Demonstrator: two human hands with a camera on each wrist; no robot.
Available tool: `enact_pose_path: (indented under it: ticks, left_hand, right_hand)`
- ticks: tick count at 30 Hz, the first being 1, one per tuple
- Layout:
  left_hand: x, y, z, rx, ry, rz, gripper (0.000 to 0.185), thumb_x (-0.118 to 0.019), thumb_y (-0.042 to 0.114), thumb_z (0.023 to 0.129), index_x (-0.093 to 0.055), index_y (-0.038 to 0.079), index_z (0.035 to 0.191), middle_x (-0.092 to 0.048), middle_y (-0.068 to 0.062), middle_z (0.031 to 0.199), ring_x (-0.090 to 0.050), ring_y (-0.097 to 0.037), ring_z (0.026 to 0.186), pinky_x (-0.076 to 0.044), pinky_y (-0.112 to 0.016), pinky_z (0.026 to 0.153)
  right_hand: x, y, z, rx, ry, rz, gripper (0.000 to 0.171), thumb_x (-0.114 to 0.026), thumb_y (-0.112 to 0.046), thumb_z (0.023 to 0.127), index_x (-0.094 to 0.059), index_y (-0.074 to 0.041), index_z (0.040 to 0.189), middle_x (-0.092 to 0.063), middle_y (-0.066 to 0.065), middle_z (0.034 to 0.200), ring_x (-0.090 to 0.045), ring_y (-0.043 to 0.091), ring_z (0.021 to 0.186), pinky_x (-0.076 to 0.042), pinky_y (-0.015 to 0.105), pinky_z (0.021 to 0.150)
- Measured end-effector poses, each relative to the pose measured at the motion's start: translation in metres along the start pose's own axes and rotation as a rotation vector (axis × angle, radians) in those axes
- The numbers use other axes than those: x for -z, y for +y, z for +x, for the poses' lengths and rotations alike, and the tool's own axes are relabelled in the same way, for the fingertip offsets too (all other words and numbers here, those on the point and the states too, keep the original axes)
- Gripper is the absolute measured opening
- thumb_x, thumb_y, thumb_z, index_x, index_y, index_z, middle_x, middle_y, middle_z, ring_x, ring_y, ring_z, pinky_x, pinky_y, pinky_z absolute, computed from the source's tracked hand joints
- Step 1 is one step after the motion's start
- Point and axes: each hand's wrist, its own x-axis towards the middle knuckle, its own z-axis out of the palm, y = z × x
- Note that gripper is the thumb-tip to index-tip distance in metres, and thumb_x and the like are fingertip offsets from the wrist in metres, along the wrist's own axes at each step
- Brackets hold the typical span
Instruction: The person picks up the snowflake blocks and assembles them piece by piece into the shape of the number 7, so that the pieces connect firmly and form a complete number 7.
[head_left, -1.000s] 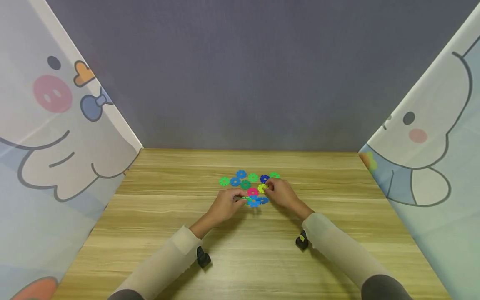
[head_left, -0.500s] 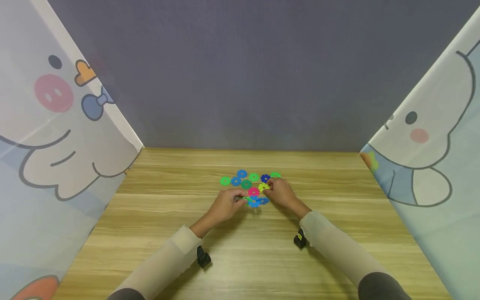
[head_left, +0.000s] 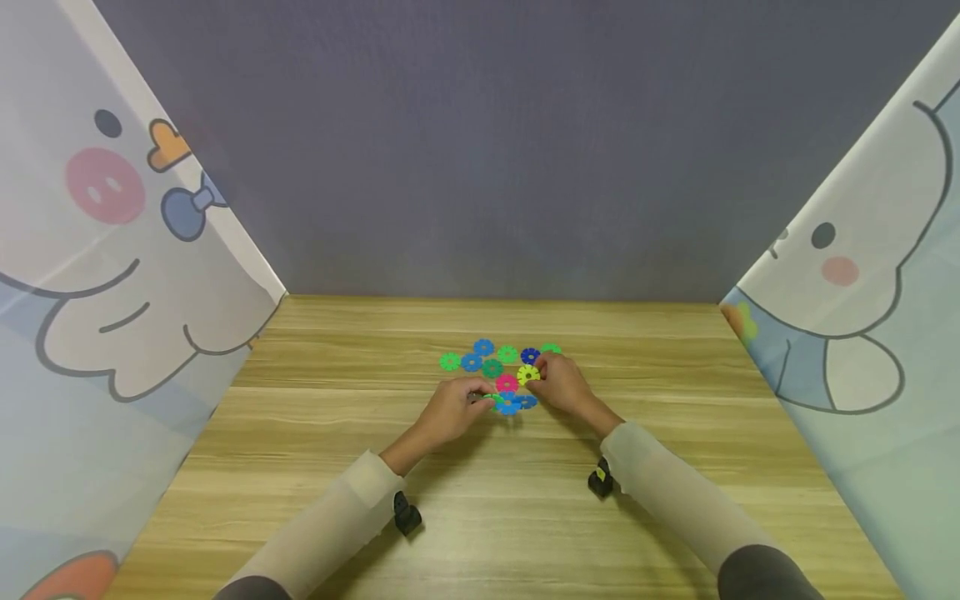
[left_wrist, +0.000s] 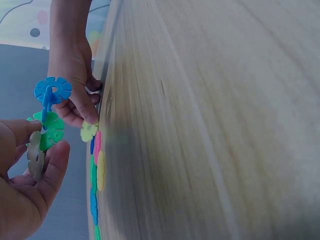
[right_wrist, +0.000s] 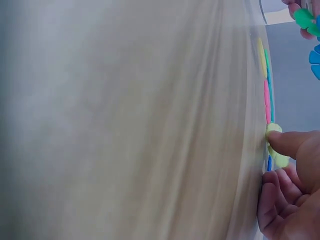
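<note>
Yellow slotted disc [head_left: 522, 377]: in the head view, just right of centre and below the middle of the frame, it seemed tipped up slightly more than half a second earlier; both hands and the other pieces had kept almost the same places.
Right hand [head_left: 564, 386]: to the right of that disc in the head view, pinching its edge.
Left hand [head_left: 453, 408]: left of centre, lower in the frame, pinching the left end of a joined disc chain [head_left: 508, 407].
Pink disc [head_left: 507, 384]: between the hands, above the chain in the frame, with green and blue discs spread above it on the wooden table [head_left: 495, 517].
Pale disc [left_wrist: 34, 159]: in the left wrist view, at the left of the frame, held between thumb and fingers; a green disc [left_wrist: 52, 132] adjoined it, with blue pieces above, all held clear of the tabletop.
Thumb [right_wrist: 281, 142]: in the right wrist view, at the right of the frame, pressed on the yellow piece, which stood tilted; whether its lower edge had left the surface could not be told.
Step in hand: judging by the grips, picking up one more piece for the chain.
Next move: it likely called for raising the yellow piece and lining its slot up with a free slot on the chain, the left hand holding steady.
</note>
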Motion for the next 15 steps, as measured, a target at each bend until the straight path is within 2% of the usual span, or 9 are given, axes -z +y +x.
enact_pose_path:
  ticks: [5, 8, 12, 15]
  left_hand:
    - [0.000, 0.000, 0.000, -0.002, -0.001, 0.018, 0.009, -0.070, 0.012, 0.096, -0.076, 0.012, 0.104, -0.074, -0.007, 0.120, -0.074, -0.020, 0.101, -0.062, -0.029, 0.084]
    - [-0.001, 0.000, 0.000, 0.003, -0.001, 0.023, 0.009, -0.071, 0.012, 0.096, -0.076, 0.012, 0.104, -0.074, -0.008, 0.121, -0.075, -0.020, 0.101, -0.062, -0.029, 0.083]
    - [-0.001, 0.001, 0.000, 0.007, 0.001, 0.030, 0.010, -0.071, 0.012, 0.096, -0.076, 0.011, 0.105, -0.074, -0.008, 0.119, -0.075, -0.020, 0.099, -0.062, -0.029, 0.083]
    - [-0.001, 0.000, 0.001, 0.007, 0.004, 0.042, 0.009, -0.071, 0.012, 0.096, -0.076, 0.011, 0.104, -0.075, -0.007, 0.118, -0.074, -0.019, 0.099, -0.062, -0.029, 0.083]
  right_hand:
    - [0.002, 0.002, -0.003, 0.022, 0.029, 0.018, 0.022, -0.077, -0.019, 0.089, -0.062, -0.005, 0.098, -0.064, 0.005, 0.086, -0.056, 0.016, 0.074, -0.050, 0.031, 0.069]
    - [0.004, 0.004, -0.005, 0.062, 0.033, 0.008, 0.018, -0.074, -0.018, 0.092, -0.062, -0.006, 0.096, -0.062, 0.003, 0.081, -0.052, 0.014, 0.070, -0.048, 0.030, 0.067]
    - [0.007, 0.005, -0.010, 0.104, 0.024, 0.039, 0.015, -0.069, -0.016, 0.096, -0.067, -0.003, 0.102, -0.058, 0.000, 0.072, -0.046, 0.011, 0.062, -0.047, 0.029, 0.068]
    - [0.010, 0.006, -0.016, 0.105, -0.006, 0.085, 0.021, -0.068, -0.016, 0.097, -0.070, -0.001, 0.112, -0.059, -0.002, 0.067, -0.043, 0.008, 0.056, -0.045, 0.025, 0.064]
